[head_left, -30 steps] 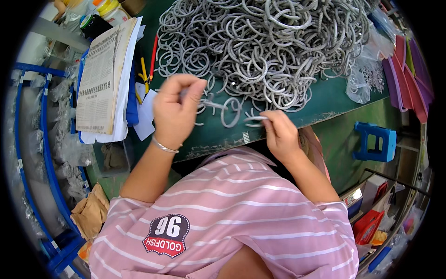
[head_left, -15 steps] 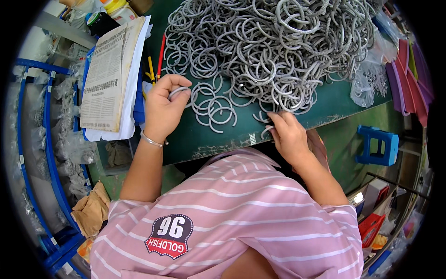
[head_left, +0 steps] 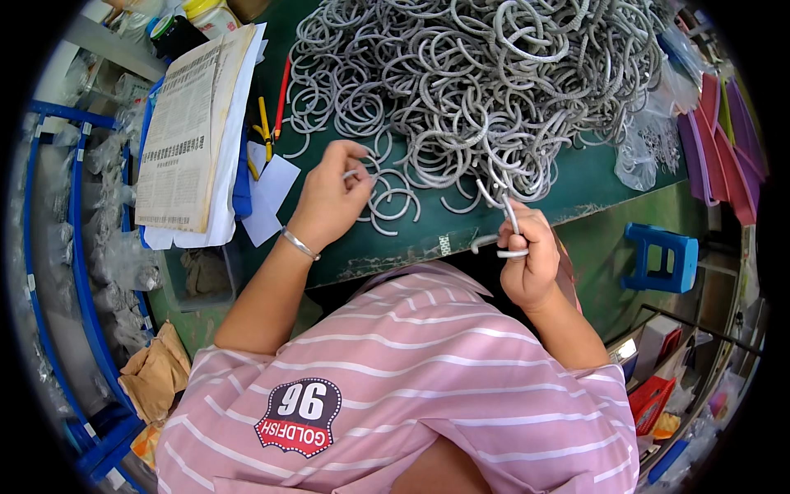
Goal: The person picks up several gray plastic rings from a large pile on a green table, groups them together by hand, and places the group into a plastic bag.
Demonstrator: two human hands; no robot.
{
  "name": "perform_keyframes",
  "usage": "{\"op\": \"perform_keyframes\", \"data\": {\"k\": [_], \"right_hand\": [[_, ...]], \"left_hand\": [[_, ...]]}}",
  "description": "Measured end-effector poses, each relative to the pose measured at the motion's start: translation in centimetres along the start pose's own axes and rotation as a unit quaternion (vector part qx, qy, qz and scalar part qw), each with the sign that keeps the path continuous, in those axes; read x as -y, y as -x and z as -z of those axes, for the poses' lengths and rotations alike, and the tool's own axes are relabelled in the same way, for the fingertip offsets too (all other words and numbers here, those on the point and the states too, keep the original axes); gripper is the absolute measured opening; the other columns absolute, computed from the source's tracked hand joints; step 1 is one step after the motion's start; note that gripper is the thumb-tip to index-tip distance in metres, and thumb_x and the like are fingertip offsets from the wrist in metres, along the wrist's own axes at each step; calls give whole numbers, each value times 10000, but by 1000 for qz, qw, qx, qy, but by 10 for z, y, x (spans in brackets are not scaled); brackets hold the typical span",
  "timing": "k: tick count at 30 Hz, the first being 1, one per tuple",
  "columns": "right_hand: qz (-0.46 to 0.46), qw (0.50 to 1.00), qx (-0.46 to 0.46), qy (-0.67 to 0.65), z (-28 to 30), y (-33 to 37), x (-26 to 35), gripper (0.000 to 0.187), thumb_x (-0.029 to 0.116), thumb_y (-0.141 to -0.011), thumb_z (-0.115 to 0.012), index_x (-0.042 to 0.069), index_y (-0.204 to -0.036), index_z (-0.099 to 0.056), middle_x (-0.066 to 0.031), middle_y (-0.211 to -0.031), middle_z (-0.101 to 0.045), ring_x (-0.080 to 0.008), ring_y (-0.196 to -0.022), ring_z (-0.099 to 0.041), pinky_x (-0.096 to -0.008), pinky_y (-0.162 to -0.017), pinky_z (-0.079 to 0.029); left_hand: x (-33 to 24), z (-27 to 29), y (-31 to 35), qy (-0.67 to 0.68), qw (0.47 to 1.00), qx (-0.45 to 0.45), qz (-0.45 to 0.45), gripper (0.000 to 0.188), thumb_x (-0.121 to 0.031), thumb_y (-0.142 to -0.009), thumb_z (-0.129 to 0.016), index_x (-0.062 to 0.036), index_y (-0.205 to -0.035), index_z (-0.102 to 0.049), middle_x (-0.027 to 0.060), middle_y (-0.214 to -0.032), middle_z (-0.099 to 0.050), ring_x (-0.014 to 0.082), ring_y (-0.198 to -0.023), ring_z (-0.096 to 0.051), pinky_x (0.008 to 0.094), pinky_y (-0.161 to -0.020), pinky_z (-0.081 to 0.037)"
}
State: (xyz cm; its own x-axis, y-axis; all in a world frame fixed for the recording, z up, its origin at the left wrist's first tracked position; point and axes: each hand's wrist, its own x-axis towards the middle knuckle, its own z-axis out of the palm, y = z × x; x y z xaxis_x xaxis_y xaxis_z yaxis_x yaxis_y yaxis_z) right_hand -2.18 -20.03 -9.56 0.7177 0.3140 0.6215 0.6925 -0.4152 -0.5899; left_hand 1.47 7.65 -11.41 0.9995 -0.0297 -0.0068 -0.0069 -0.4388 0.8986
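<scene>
A big heap of grey open rings [head_left: 461,90], C-shaped and cord-like, covers the far part of the green table [head_left: 346,257]. My left hand [head_left: 329,198] is closed on a grey open ring [head_left: 350,174], pinched between thumb and fingers beside a few loose rings [head_left: 397,207]. Most of that held ring is hidden by the fingers. Near the table's front edge, my right hand [head_left: 533,259] is closed around a grey curved ring piece [head_left: 512,216]. Further grey ends stick out by its thumb, and I cannot tell how many pieces it holds.
A newspaper on a clipboard [head_left: 177,140] lies at the left, by white paper slips [head_left: 267,198], a yellow-handled tool [head_left: 263,123] and a red pencil [head_left: 283,95]. Clear plastic bags [head_left: 646,152] lie at the table's right. A blue stool [head_left: 661,257] stands on the floor.
My left hand has moved right, over the loose rings, uncovering white paper slips. My right hand has shifted slightly right and nearer me, turning, with grey ring pieces now standing out of its grip.
</scene>
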Motion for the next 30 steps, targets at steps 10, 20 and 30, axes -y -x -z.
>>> {"op": "perform_keyframes", "data": {"k": [10,20,30], "right_hand": [[-99,982,127,98,-8,-8,8,165,-33,-746,-608,13,-876,-517,-109,-720,-523,-331,-707,-533,-407,-643,-431],[-100,972,214,-8,-65,-36,13,173,-71,-729,-532,6,-875,-480,-185,-926,-509,-390,-806,-561,-447,-676,-484],[-181,936,288,94,-82,-47,5,106,1,-749,-582,-10,-854,-576,-215,-883,-559,-417,-772,-586,-470,-684,-494]], "left_hand": [[15,6,25,-60,995,-82,-4,143,51,-803,-559,9,-940,-551,45,-917,-526,83,-715,-519,183,-655,-423],[5,8,22,58,996,-61,32,159,22,-812,-573,-2,-969,-561,122,-857,-579,225,-736,-589,298,-678,-473],[3,8,22,-150,977,-119,-97,269,6,-755,-641,-13,-1016,-580,92,-968,-569,214,-755,-560,302,-709,-453]]}}
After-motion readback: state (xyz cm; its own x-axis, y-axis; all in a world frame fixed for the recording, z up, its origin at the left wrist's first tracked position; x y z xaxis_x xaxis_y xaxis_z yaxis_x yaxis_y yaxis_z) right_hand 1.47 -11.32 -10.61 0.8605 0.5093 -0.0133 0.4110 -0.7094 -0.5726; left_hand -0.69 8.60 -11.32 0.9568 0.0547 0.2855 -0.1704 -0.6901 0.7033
